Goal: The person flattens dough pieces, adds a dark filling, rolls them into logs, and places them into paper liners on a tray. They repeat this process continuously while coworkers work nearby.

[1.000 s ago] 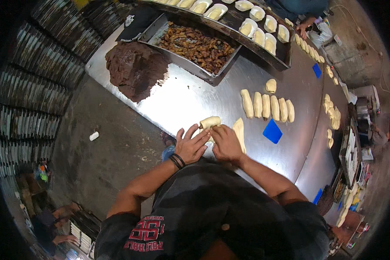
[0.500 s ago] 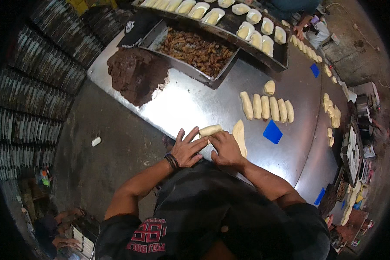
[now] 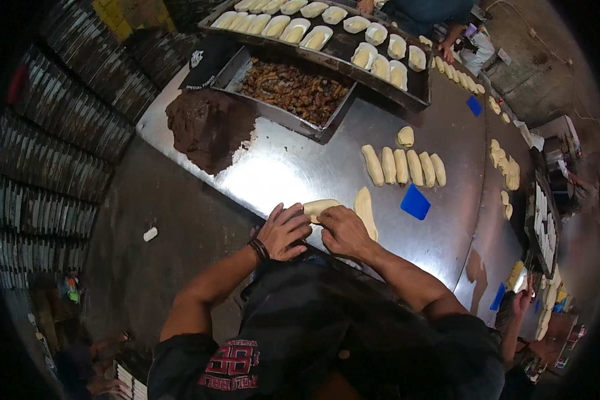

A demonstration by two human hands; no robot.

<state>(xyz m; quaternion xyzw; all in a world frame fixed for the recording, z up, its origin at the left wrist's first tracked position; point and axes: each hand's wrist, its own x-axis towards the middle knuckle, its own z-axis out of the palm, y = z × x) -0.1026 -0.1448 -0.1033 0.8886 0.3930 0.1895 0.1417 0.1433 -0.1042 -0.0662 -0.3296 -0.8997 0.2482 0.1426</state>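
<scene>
A pale dough roll (image 3: 319, 208) lies near the table's front edge, between my hands. My right hand (image 3: 347, 232) has its fingers bent over the roll's right end, pinching the dough there. At the roll's left end, my left hand (image 3: 285, 233) rests with its fingers stretched out and apart, the tips touching or close to the dough. Just right of my right hand lies a flat dough strip (image 3: 365, 212). Beyond it, several finished-looking dough rolls (image 3: 401, 167) stand side by side, with a small dough piece (image 3: 405, 137) behind them. A blue flat scraper (image 3: 416, 203) lies in front of this row.
A dark brown mass (image 3: 207, 130) sits at the table's left corner, beside a metal tray (image 3: 300, 124) of chunky brown filling. Behind stands a dark baking tray (image 3: 425, 101) of dough in paper cups. Co-workers' hands (image 3: 447, 52) (image 3: 523, 300) show at the far side and right.
My hands have shifted slightly, and more of the dough roll shows between them. At the lower right, a co-worker's arm has come into view.
</scene>
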